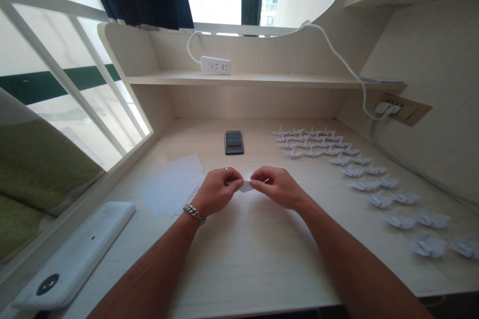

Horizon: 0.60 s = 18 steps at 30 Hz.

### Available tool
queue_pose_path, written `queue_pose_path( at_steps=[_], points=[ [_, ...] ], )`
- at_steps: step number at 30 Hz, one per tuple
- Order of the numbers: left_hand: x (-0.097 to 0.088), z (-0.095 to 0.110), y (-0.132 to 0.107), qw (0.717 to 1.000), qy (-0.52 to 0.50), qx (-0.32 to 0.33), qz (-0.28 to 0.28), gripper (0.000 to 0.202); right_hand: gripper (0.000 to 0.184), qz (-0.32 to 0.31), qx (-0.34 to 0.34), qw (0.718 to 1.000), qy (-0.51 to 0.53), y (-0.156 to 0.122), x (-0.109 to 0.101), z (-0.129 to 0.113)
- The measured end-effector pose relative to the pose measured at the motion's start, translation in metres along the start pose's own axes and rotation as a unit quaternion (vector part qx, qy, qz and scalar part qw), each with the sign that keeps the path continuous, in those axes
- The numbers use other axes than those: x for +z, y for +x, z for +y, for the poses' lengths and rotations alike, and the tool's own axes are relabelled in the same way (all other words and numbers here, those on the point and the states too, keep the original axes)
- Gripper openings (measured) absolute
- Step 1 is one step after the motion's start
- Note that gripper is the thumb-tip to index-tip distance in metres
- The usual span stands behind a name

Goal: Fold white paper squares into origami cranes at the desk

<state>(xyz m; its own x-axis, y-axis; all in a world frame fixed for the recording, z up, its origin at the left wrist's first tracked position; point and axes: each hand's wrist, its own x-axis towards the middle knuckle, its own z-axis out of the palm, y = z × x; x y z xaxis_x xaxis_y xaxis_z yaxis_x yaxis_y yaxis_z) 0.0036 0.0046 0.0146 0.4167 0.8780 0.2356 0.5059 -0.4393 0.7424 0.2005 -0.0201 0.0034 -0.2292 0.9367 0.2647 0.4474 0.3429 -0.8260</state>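
Paper [246, 186] pinched between both hands

Small, white, creased; low over pale wood-grain desk [254, 249]. Mostly hidden behind fingertips, shape hard to make out. Caught midway between left hand [217, 190] and right hand [275, 187], pinched at one end by each. Flat sheets [170, 192] just left; pointed cranes [354, 171] in rows at right; dark phone [234, 142] beyond, screen blurred.

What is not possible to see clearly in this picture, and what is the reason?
Head view only:
Small paper: mostly covered by left hand and right hand; its folds are hidden.
Phone: screen blurred.
Farthest paper cranes: too small for detail.
Nearest paper crane: cut by right edge.
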Motion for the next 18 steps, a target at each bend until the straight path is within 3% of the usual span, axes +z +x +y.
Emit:
queue_pose_path(
  at_steps=[5, 10, 14, 18],
  points=[
    [0.002, 0.003, -0.002, 0.999, 0.017, 0.02, -0.027, 0.015, 0.016, -0.018, -0.027, 0.999, -0.028, -0.002, 0.011, -0.002],
    [-0.005, -0.001, -0.001, 0.997, 0.019, 0.015, -0.07, 0.016, 0.014, -0.039, -0.015, 0.999, -0.015, 0.0, 0.004, 0.001],
    [-0.01, -0.008, 0.001, 0.999, 0.01, 0.003, -0.047, 0.019, 0.012, -0.011, 0.003, 1.0, -0.013, 0.001, -0.004, 0.004],
    [-0.003, -0.007, 0.002, 0.999, -0.018, 0.01, -0.036, 0.023, 0.013, -0.013, -0.002, 1.0, -0.01, 0.001, -0.002, 0.004]
  ],
)
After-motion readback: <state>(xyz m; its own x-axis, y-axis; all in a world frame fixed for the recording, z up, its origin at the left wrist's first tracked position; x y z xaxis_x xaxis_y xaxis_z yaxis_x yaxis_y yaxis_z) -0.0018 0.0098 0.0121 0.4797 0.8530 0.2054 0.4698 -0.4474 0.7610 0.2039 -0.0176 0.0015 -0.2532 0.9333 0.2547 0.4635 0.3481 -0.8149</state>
